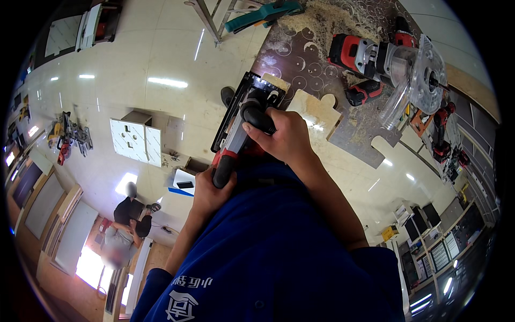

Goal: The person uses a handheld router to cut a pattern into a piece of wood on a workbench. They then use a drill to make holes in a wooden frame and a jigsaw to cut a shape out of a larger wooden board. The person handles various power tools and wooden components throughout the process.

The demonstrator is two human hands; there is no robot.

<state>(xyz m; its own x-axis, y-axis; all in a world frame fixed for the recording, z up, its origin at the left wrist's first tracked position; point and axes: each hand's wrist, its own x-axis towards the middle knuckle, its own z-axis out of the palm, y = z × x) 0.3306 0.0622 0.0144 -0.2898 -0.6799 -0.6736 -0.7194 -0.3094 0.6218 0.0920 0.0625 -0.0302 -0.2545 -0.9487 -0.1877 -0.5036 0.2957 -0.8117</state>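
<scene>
Both my hands are closed on a red, grey and black power tool (234, 131) with a long black base plate; its exact kind is hard to tell. My left hand (210, 190) wraps the black rear handle, near my waist. Higher up, my right hand (289, 134) grips the black rounded front grip. The tool's front end lies over the near left edge of a dark board (300, 67) marked with many round cuts. A small pale wood piece (276, 81) shows at the tool's front, and a notched light wood piece (314, 111) lies just right of it.
A red and black cordless router (370, 59) with a clear base lies on the board's right, beside sawdust (327, 21). A teal clamp (263, 17) is at the far edge. A person (126, 231) sits lower left. More tools (448, 134) stand at right.
</scene>
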